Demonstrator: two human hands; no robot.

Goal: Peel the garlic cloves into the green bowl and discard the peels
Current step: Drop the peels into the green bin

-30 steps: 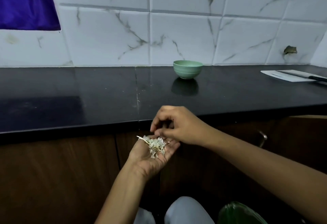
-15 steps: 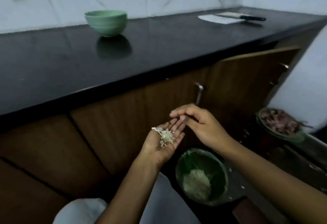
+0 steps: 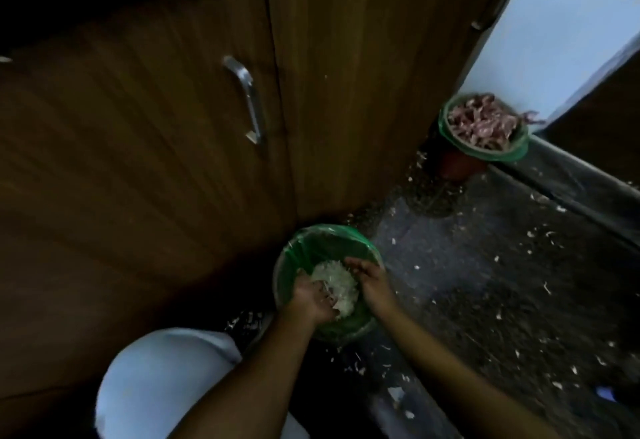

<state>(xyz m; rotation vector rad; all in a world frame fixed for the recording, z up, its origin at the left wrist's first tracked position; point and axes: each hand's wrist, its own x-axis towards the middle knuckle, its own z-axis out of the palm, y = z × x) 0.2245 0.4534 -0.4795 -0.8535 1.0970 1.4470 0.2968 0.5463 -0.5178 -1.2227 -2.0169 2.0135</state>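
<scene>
Lowered since earlier, the left hand [image 3: 311, 298] and right hand [image 3: 372, 282] are being held over the bin [image 3: 322, 231], fingers loosely open, so peels [image 3: 337, 281] are being dropped beneath them.

Two brown wood-grain cabinet doors [image 3: 138, 178] stand side by side; the left one carries a curved metal handle [image 3: 247, 99]. On the dark floor [image 3: 485, 282], strewn with pale flecks [image 3: 530, 232], a green-lined container [image 3: 491, 156] of pinkish-purple scraps sits against a white panel [image 3: 571, 22].
</scene>
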